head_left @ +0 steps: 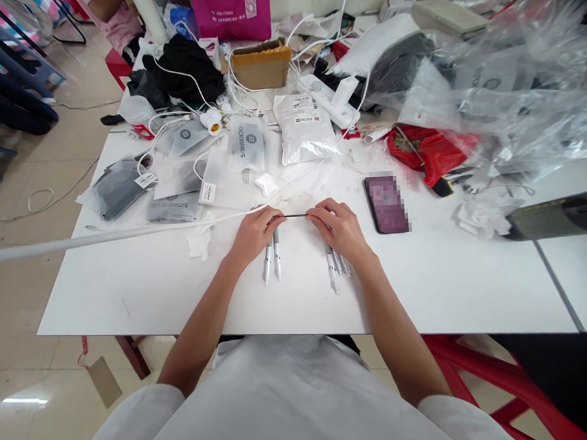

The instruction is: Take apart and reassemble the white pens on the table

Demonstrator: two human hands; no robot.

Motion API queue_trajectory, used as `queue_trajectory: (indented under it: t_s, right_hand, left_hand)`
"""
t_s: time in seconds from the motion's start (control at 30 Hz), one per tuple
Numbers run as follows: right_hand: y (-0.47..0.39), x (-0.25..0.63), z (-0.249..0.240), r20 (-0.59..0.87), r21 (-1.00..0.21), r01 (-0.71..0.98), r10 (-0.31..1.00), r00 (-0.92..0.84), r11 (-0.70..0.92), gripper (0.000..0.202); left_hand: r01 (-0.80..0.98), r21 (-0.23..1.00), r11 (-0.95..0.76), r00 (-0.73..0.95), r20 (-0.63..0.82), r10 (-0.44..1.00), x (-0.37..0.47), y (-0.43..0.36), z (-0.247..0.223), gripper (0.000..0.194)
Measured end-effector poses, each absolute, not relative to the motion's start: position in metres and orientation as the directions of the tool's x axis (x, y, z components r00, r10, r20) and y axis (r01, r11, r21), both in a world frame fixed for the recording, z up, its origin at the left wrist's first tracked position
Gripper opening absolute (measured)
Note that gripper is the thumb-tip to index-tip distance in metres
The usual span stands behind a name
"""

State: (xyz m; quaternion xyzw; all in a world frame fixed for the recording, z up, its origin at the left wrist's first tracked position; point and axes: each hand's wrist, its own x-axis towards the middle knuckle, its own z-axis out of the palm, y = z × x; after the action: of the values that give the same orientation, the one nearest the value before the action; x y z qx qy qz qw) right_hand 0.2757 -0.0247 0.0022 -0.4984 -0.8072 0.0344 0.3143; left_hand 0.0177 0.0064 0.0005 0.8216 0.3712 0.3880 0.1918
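Observation:
A thin black rod (pixel 296 215) is stretched level between my two hands, above the white table. My left hand (pixel 256 233) pinches its left end, and my right hand (pixel 341 229) pinches the other. The fingertips cover both ends, so I cannot tell its full length. Just below my left hand lie two white pens (pixel 277 263) with grey upper parts, side by side. Several more white pens (pixel 332 270) lie under my right hand and wrist, partly hidden by them.
To the right lies a phone (pixel 386 204). A white cable (pixel 143 238) crosses the left side near my left hand. Plastic-bagged goods (pixel 173 206), a white parcel (pixel 306 128) and a red bag (pixel 429 152) crowd the back. A dark cylinder (pixel 558 215) lies far right.

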Motion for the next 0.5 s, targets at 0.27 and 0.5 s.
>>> queue_trajectory:
  t_s: [0.27,0.5]
  right_hand:
    - [-0.023,0.286,0.006,0.507,-0.375,0.772,0.811,-0.294,0.514,0.02]
    - [-0.027,0.272,0.004,0.486,-0.358,0.761,0.804,-0.344,0.542,0.02]
  left_hand:
    - [0.438,0.604,-0.666,0.424,0.514,0.745,0.016,0.007,0.0,0.014]
    - [0.43,0.53,-0.731,0.513,0.524,0.68,0.02,0.005,-0.008,0.018]
